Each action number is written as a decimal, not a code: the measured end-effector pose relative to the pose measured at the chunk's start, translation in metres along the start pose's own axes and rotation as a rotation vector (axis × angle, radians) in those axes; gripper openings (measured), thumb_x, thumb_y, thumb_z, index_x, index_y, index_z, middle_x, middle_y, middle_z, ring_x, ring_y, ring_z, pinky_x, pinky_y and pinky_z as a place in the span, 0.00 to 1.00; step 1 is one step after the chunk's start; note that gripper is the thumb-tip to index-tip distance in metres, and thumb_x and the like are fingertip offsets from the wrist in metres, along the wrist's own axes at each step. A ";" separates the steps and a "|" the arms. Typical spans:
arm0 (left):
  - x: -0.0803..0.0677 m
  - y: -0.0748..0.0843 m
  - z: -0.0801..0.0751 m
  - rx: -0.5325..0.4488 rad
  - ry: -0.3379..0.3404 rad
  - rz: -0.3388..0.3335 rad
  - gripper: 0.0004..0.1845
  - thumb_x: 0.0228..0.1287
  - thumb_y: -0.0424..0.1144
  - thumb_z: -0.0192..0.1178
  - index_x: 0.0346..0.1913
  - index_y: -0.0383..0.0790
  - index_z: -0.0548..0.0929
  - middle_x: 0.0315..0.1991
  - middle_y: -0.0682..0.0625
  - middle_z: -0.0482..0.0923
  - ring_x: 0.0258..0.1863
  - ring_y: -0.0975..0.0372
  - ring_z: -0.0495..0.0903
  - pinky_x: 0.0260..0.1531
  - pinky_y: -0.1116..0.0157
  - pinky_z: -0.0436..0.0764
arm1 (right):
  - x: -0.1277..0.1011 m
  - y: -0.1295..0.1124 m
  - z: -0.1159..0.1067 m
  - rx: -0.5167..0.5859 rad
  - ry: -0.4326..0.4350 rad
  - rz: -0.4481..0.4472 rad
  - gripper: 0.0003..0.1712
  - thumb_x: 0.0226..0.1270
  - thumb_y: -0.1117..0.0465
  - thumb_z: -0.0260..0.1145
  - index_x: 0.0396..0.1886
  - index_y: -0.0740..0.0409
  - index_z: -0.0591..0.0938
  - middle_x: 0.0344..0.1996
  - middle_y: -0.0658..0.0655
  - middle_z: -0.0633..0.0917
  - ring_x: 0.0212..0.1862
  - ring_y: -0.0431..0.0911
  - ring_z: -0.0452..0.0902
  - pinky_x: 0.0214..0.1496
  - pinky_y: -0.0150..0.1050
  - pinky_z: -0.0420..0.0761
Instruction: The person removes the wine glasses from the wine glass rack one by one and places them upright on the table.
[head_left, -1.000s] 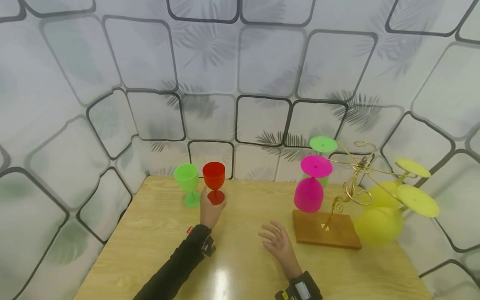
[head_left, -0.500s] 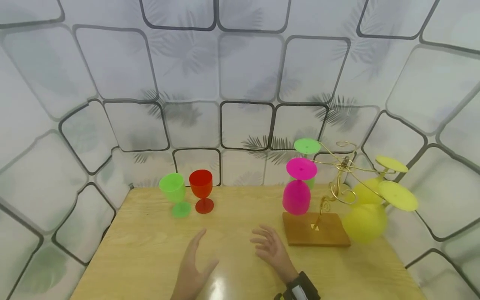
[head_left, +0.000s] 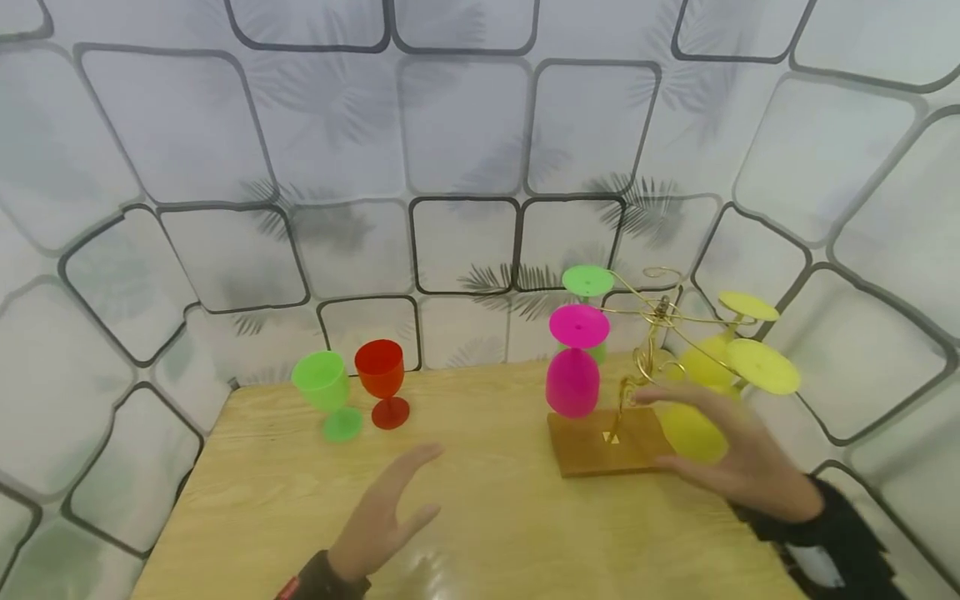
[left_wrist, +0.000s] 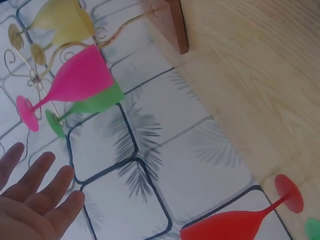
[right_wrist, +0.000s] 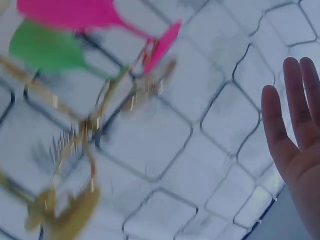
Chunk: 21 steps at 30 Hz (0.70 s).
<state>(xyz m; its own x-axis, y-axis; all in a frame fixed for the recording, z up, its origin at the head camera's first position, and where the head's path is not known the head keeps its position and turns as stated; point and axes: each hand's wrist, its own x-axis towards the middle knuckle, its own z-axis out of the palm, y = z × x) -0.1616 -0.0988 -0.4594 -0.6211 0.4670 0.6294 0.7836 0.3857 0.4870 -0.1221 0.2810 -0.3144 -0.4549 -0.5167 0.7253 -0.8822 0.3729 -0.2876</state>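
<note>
- The right hand [head_left: 738, 467] is spread wide with straight fingers and holds nothing; it hovers just in front of the lower yellow goblet [head_left: 692, 431], which hangs upside down at the right side of the gold wire rack [head_left: 647, 350]. Whether the fingertips touch the goblet cannot be told.
- The left hand [head_left: 382, 517] is open and empty, fingers relaxed, above the near middle of the table [head_left: 487, 517], well apart from the red goblet [head_left: 382, 379] and the green goblet [head_left: 324, 392] standing upright at the far left.
- The rack stands on a wooden base [head_left: 600, 446] at the table's right. A pink goblet [head_left: 573, 375] hangs bowl-down on its left side, with another green hanging goblet [head_left: 588, 287] behind it and an upper yellow goblet [head_left: 712, 358] on the right.
- The head view alone shows both hands and the full layout. The left wrist view shows the left hand's straight fingers [left_wrist: 37, 195] and the red goblet's stem and foot from the side. The right wrist view is blurred; it shows the open palm [right_wrist: 295, 150] and the rack's wire.
- The yellow goblet is opaque bright plastic with a round bowl and a flat disc foot uppermost.
</note>
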 end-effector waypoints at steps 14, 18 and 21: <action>0.056 0.001 0.013 0.097 -0.267 0.166 0.27 0.61 0.48 0.60 0.62 0.43 0.71 0.62 0.46 0.71 0.62 0.55 0.71 0.60 0.54 0.74 | -0.029 0.058 -0.121 -0.409 -0.352 0.816 0.44 0.55 0.53 0.71 0.70 0.54 0.62 0.65 0.67 0.67 0.61 0.65 0.63 0.48 0.72 0.66; 0.063 0.006 0.020 0.076 -0.292 0.189 0.27 0.60 0.47 0.61 0.62 0.41 0.72 0.62 0.45 0.71 0.62 0.54 0.70 0.61 0.55 0.73 | -0.034 0.061 -0.123 -0.443 -0.384 0.820 0.45 0.55 0.51 0.71 0.70 0.55 0.62 0.63 0.68 0.69 0.57 0.64 0.68 0.42 0.68 0.73; 0.066 0.007 0.023 0.082 -0.306 0.196 0.27 0.60 0.46 0.61 0.62 0.42 0.72 0.62 0.46 0.71 0.63 0.55 0.70 0.61 0.55 0.73 | -0.033 0.061 -0.123 -0.466 -0.377 0.796 0.45 0.53 0.51 0.72 0.69 0.55 0.64 0.61 0.69 0.72 0.55 0.64 0.71 0.40 0.64 0.76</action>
<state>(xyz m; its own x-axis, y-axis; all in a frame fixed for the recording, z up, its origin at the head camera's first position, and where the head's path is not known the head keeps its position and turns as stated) -0.1969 -0.0468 -0.4285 -0.4452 0.7497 0.4897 0.8918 0.3220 0.3179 -0.1458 0.4154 -0.2790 -0.9735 -0.1650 0.1585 -0.2036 0.9408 -0.2710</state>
